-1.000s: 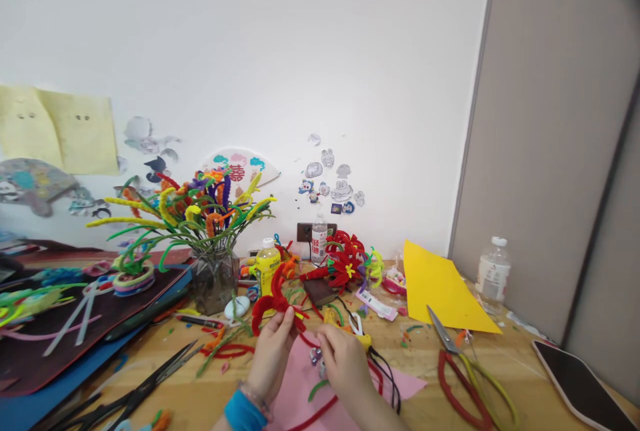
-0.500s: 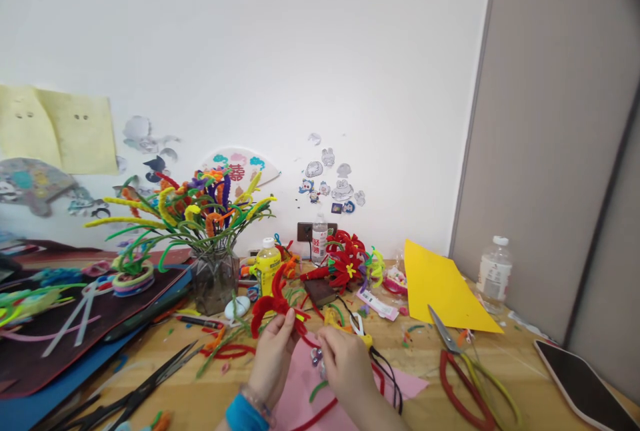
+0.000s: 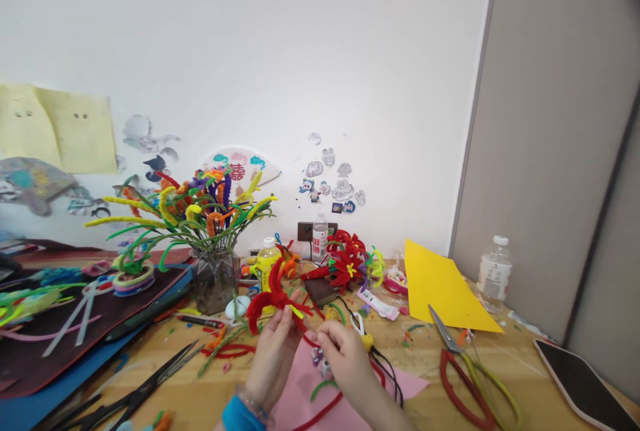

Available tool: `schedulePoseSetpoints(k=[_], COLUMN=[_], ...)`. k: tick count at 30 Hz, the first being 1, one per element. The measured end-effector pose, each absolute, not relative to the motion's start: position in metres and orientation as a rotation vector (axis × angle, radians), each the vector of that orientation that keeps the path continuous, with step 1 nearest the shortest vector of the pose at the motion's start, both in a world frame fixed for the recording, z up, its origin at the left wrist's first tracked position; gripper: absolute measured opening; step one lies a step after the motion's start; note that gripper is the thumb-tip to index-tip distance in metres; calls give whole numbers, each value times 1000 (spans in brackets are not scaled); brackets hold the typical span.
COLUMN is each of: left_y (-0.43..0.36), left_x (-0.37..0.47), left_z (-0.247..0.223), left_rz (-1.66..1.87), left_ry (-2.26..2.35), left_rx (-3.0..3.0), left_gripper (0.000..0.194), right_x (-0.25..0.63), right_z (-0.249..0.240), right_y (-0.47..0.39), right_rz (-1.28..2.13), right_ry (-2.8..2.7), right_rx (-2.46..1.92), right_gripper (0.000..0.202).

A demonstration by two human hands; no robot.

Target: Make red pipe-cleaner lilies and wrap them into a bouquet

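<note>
Between the thumb and fingers of my left hand [image 3: 277, 345] is a red pipe-cleaner flower [image 3: 273, 299] with curved petals and a bit of yellow near its middle. My right hand [image 3: 341, 352] is closed in a pinch at the red stem leading from the flower; the exact grip is partly hidden by the fingers. Beneath both hands lies a pink sheet [image 3: 295, 397]. Small shiny beads [image 3: 320, 359] show beside the right fingers, and a short green pipe-cleaner piece [image 3: 324, 385] rests below them.
Black scissors [image 3: 145, 384] lie left, red-and-yellow-handled scissors [image 3: 463, 371] right, near a phone [image 3: 583, 384]. A glass vase [image 3: 215, 281] of pipe-cleaner flowers, a yellow bottle [image 3: 267, 261], red flowers [image 3: 347, 257] and a yellow sheet [image 3: 445, 284] stand or lie behind.
The red flower has tilted and shifted slightly left and up in my left hand. My right hand has turned a little, its fingers now showing more.
</note>
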State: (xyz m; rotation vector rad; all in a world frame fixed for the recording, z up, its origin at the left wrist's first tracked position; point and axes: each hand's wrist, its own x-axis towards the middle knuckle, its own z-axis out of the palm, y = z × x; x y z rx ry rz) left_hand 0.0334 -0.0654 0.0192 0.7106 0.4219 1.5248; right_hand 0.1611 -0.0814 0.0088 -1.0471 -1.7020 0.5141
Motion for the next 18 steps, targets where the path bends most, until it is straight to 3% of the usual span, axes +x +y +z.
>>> schedulePoseSetpoints(k=[8,18], left_y=[-61,-74], left_x=[30,36], left_z=[28,114], left_rz=[1586,1560], left_ry=[464,174], left_rx=[756,935], left_gripper=[27,11], right_x=[160,148], right_z=[15,80], right_y=[-76,-75], right_rz=[882,340], right_ry=[-1615,-1735], right_rx=[-883,-895], right_gripper=[23,19])
